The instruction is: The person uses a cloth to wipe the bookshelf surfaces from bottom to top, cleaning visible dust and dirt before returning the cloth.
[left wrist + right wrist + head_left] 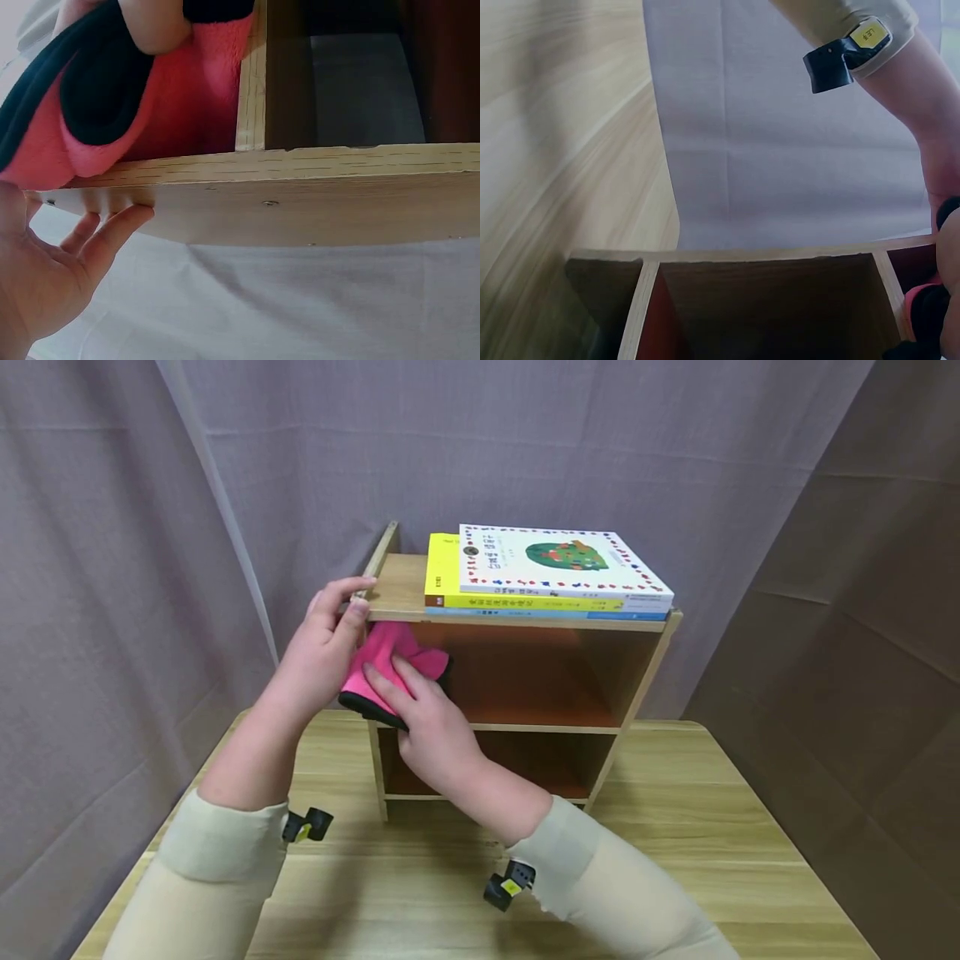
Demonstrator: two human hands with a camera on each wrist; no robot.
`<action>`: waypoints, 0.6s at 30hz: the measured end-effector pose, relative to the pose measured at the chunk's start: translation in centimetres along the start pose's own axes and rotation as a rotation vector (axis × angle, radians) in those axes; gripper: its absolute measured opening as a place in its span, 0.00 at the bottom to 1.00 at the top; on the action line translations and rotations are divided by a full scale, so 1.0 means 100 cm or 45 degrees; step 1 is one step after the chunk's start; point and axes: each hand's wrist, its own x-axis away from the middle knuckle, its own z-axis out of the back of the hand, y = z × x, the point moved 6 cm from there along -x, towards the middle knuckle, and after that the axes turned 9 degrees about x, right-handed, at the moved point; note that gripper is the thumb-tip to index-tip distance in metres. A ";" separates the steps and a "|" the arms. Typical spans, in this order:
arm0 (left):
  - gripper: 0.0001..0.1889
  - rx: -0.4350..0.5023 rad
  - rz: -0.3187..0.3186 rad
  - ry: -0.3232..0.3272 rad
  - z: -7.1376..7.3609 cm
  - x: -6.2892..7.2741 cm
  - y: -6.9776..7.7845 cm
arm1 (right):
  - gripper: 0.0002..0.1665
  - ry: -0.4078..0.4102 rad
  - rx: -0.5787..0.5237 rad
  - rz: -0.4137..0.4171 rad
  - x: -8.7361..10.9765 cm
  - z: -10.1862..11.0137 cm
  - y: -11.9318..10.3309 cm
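Note:
A small wooden bookshelf [647, 668] stands on the table. My left hand [318, 639] grips its upper left corner, the thumb at the front edge. In the left wrist view, fingers [112, 236] of that hand rest against the outer face of the side panel [360, 206]. My right hand [438, 727] holds a pink cloth [384, 647] with black edging. The cloth lies bunched at the left end of the upper compartment, just under the top board, and covers part of the left side panel's front edge. The right palm is hidden.
On the top board lies a stack of books: a white one [555, 564] uppermost, a yellow one [442, 564] and a blue one [510, 612] beneath. The wooden table [697, 835] extends around the bookshelf. Grey curtains [480, 443] hang behind and at the sides.

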 end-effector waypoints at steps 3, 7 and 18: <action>0.22 0.006 -0.022 0.002 0.000 0.000 0.000 | 0.48 -0.008 0.030 0.042 0.003 0.001 0.000; 0.22 0.012 -0.014 -0.012 -0.001 0.001 0.001 | 0.46 -0.020 0.075 0.102 0.005 0.003 0.000; 0.23 0.019 0.038 0.005 -0.002 0.002 0.000 | 0.40 -0.029 0.179 0.221 0.008 0.005 0.000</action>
